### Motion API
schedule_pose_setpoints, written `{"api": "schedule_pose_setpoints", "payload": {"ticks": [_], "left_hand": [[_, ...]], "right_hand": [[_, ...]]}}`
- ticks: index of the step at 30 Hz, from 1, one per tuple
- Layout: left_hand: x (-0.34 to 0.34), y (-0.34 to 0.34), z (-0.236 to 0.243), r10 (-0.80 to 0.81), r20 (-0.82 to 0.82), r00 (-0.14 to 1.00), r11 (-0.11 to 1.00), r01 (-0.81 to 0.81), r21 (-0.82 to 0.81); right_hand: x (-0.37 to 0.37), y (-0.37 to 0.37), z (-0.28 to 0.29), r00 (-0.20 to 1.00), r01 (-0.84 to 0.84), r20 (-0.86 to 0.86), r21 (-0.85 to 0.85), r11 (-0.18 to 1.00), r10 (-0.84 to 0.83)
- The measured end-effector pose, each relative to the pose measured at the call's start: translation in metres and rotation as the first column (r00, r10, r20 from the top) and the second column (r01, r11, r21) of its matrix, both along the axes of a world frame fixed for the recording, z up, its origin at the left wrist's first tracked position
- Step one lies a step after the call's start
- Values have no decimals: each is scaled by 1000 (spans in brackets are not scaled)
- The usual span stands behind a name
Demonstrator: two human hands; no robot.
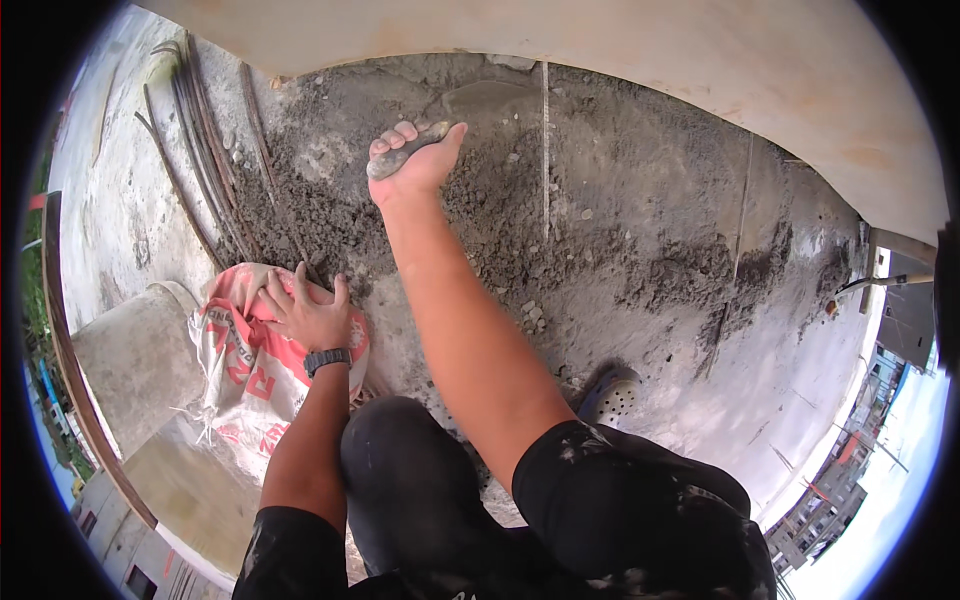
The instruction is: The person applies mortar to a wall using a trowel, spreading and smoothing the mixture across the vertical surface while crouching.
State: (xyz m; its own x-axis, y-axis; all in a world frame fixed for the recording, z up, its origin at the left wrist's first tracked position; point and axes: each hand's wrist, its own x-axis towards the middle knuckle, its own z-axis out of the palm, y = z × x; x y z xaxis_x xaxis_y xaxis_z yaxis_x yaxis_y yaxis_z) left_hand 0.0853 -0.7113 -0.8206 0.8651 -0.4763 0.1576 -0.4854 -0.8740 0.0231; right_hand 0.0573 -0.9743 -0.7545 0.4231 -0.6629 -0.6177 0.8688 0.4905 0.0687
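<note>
My right hand [420, 170] is raised over the rough grey mortar [480, 220], its fingers wrapped round an elongated grey-brown stone [398, 160], thumb sticking up along one end. At the lower left, my left hand [308, 310] rests with spread fingers on a crumpled red and white sack [230, 350], a dark watch on that wrist. The sack lies beside a pale, curved cement-stained piece [135, 355]. Just above the sack, several long bent rods [183, 135] lie on the floor, with their lower ends among the crumbly mortar.
A pale overhanging surface [650, 50] arches across the top and right. A thin straight strip [546, 150] runs over the mortar. My shoed foot [610, 398] is at lower middle right. A wooden edge [70, 370] borders the left, buildings beyond. A hose [880, 282] is at far right.
</note>
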Motion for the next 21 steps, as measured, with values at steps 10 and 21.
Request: {"api": "schedule_pose_setpoints", "payload": {"ticks": [10, 21], "left_hand": [[2, 5, -1, 17, 1, 1000, 999, -17, 37], [-4, -5, -2, -5, -18, 1000, 1000, 6, 23]], "right_hand": [[3, 37, 18, 991, -130, -37, 8, 991, 130], [7, -5, 6, 980, -149, -122, 72, 986, 157]]}}
